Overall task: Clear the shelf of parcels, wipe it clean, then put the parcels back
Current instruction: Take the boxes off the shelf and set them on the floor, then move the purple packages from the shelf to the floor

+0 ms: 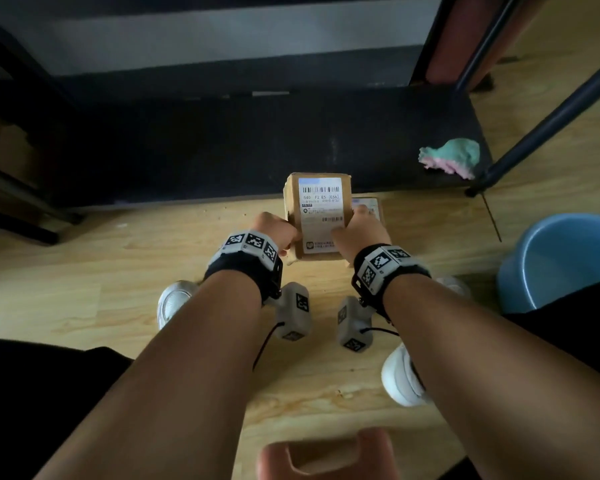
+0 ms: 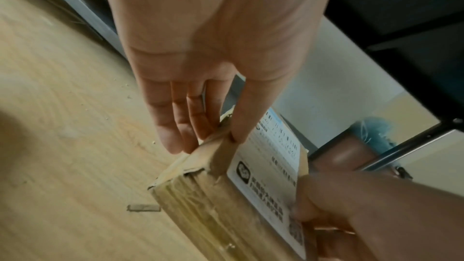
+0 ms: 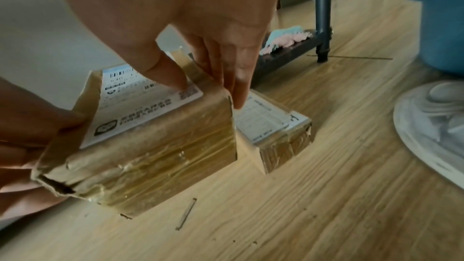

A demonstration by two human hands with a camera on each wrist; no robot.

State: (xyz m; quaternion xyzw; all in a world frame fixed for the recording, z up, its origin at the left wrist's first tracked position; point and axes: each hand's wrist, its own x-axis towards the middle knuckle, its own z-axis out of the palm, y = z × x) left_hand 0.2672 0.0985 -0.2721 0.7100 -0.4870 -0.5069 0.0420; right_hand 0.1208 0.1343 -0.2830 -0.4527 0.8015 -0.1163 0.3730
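Black shelf board [image 1: 222, 150] lies bare before us, a cloth [image 1: 451, 157] at its right end. We hold the cardboard parcel [image 1: 317, 216] above the floor, left hand [image 1: 272, 230] and right hand [image 1: 357, 230] clamping its sides, a smaller parcel [image 3: 273, 124] seemingly grounded beside it.

The head camera looks down from above; both wrist cameras look from very near, sharing the same parcel [image 1: 317, 216] on the floor [image 1: 101, 271].

Pale wood-grain floor [image 1: 84, 289] runs under dim light, with small crumbs scattered on it. A blue plastic basin [image 1: 561, 258] stands at the right, near a dark metal post [image 3: 322, 13].
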